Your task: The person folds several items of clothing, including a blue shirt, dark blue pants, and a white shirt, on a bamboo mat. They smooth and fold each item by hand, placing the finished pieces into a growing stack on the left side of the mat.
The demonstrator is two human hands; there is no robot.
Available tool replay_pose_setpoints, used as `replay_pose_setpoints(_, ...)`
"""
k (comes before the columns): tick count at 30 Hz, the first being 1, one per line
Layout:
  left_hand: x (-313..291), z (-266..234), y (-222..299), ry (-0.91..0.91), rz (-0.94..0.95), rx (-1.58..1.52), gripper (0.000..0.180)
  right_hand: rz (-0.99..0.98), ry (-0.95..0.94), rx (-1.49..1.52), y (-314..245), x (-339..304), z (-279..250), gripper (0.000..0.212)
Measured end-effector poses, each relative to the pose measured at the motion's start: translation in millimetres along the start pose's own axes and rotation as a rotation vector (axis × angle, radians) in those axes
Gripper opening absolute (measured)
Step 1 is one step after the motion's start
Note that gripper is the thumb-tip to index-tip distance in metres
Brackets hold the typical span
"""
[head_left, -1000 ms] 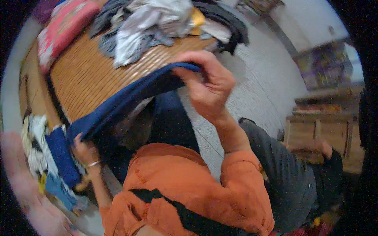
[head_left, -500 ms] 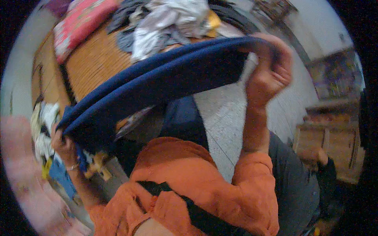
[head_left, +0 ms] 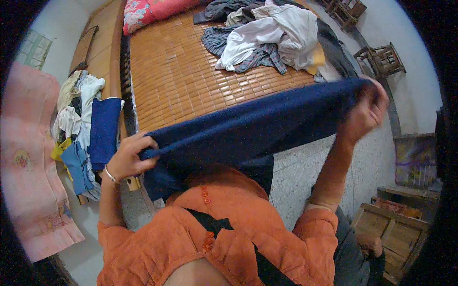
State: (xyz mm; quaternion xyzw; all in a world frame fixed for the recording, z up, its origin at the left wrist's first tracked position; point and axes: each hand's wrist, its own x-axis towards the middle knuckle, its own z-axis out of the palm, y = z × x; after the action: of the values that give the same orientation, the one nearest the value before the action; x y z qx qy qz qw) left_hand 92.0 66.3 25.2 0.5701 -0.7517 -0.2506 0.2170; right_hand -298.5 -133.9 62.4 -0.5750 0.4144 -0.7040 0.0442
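A navy-blue garment, long and folded lengthwise, stretches across in front of my body; its exact kind I cannot make out. My left hand, with a bangle at its wrist, is closed on the left end. Farther out and higher, my right hand grips the other end, slightly blurred. Between the two hands the cloth hangs fairly taut, its lower part falling in front of my orange shirt.
Beyond the garment lies a bed with a slatted mat, holding a heap of clothes and a red floral bundle. At left are piled clothes, a folded navy cloth and a pink sheet. A wooden stool stands far right.
The garment was arched upward between my hands and is now straighter and more spread out. My left hand sits farther right in the picture, my right hand farther right and lower. The view has shifted.
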Motion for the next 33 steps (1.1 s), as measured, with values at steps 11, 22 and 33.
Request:
replay_pose_setpoints(11,3.1,-116.4,9.7,0.606,-0.038,0.625,0.023,0.487,-0.314,0.991,48.4,-17.6,96.4,0.010)
replay_pose_setpoints(22,23.0,151.0,-113.6,-0.308,-0.175,0.266,0.052,0.465,-0.571,-0.183,258.2,-187.6,49.4,0.021)
replay_pose_setpoints(33,46.8,166.2,-122.7,0.102,-0.153,0.302,0.058,1.257,-0.515,-0.188,265.4,-193.0,56.9,0.038)
